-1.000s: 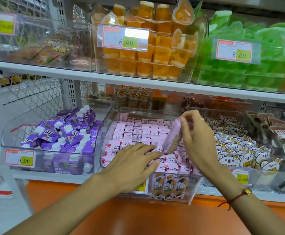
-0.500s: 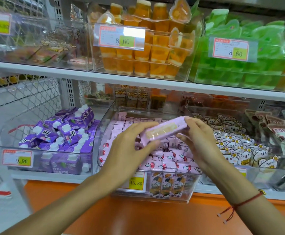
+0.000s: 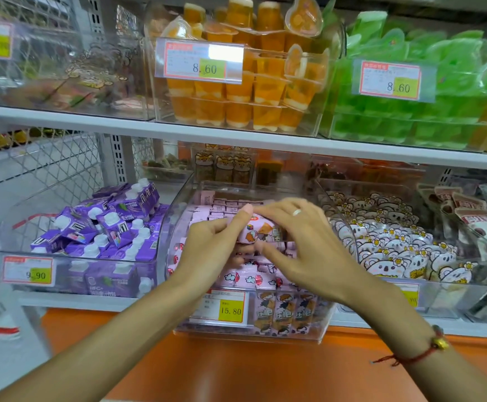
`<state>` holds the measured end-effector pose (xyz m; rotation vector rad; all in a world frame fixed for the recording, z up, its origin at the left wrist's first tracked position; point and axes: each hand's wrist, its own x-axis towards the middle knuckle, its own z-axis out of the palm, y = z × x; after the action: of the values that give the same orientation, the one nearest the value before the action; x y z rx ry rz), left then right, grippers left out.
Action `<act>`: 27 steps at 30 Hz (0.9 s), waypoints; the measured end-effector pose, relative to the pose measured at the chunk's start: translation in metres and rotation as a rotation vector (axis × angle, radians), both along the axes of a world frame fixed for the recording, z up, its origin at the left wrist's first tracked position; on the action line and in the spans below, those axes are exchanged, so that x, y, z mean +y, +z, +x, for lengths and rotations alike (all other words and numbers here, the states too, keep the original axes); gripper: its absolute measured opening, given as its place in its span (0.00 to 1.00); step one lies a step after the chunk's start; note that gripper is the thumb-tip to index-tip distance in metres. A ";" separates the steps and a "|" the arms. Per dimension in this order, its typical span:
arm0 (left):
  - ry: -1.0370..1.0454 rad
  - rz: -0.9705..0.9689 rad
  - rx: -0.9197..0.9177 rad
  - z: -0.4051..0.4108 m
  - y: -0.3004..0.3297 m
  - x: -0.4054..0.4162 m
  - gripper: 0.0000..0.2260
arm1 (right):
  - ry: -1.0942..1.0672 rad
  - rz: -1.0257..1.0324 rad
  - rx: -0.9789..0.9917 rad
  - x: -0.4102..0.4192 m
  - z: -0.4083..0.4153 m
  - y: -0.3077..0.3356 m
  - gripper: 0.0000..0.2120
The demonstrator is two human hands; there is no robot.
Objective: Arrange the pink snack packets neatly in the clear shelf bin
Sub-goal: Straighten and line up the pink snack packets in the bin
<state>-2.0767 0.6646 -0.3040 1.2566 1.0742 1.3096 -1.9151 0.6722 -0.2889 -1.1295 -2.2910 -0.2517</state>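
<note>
Both hands meet over the middle bin. Left hand pinches the left end of one pink packet, thumb up on its top edge, fingers curled beneath. Right hand arches over the packet's right end, fingers bent down onto it, thumb tucked under; it grips too. A ring shows on one right finger, a red cord on that wrist.

Packet lies level, long axis running left to right across the view, printed face toward the camera. It hangs just above the front rows, between the two hands, neither hand clearly nearer.

Below it: the clear bin, its front wall holding upright packets beside a price tag. Behind the hands, further pink packets lie in tidy flat rows toward the back.

Judgement: the held packet's axis looks set crosswise to the front upright ones. The next move probably turns on settling it down into the front gap, both hands lowering together.

Left neighbour bin: purple cartons. Right: koala packs.
</note>
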 end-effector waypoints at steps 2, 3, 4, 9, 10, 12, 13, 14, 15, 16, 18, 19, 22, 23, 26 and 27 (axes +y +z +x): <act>0.026 0.043 0.037 0.001 -0.001 0.000 0.19 | 0.029 -0.113 0.152 0.002 0.001 -0.003 0.20; 0.063 0.078 0.065 0.002 -0.001 0.001 0.19 | 0.034 -0.183 0.276 0.003 0.002 -0.003 0.18; 0.103 0.112 0.099 0.002 -0.003 0.003 0.19 | 0.041 -0.260 0.414 0.005 0.004 -0.003 0.16; 0.131 0.366 0.629 -0.001 -0.019 0.006 0.11 | 0.030 -0.514 0.867 0.015 0.017 -0.007 0.16; 0.113 0.397 0.745 -0.001 -0.022 0.006 0.13 | 0.025 -0.542 0.928 0.017 0.018 -0.009 0.17; 0.070 0.452 0.942 0.000 -0.027 0.007 0.15 | -0.005 -0.575 1.036 0.019 0.019 -0.012 0.21; 0.040 0.479 1.028 0.001 -0.029 0.009 0.17 | -0.012 -0.572 1.077 0.020 0.018 -0.012 0.23; 0.007 0.499 1.106 0.002 -0.031 0.010 0.18 | -0.008 -0.553 1.101 0.021 0.018 -0.013 0.24; -0.024 0.511 1.171 0.002 -0.034 0.012 0.19 | -0.009 -0.522 1.100 0.022 0.017 -0.013 0.24; -0.048 0.507 1.218 0.001 -0.035 0.013 0.20 | -0.030 -0.483 1.064 0.022 0.016 -0.014 0.24; -0.072 0.502 1.278 -0.001 -0.037 0.017 0.20 | -0.081 -0.391 0.943 0.022 0.013 -0.018 0.24; -0.071 0.518 1.305 -0.002 -0.037 0.019 0.20 | -0.088 -0.341 0.885 0.022 0.011 -0.021 0.22; -0.049 0.553 1.384 -0.004 -0.037 0.022 0.20 | -0.117 -0.196 0.676 0.023 0.007 -0.026 0.17; -0.039 0.555 1.396 -0.005 -0.036 0.022 0.20 | -0.126 -0.158 0.618 0.024 0.007 -0.027 0.16; -0.016 0.558 1.414 -0.007 -0.036 0.020 0.20 | -0.154 -0.141 0.488 0.024 0.012 -0.023 0.13; -0.012 0.559 1.419 -0.007 -0.035 0.019 0.20 | -0.163 -0.163 0.446 0.024 0.014 -0.022 0.13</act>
<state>-2.0835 0.6840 -0.3395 2.7671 1.6229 0.5435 -1.9010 0.6962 -0.3113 -1.3059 -1.8536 0.1202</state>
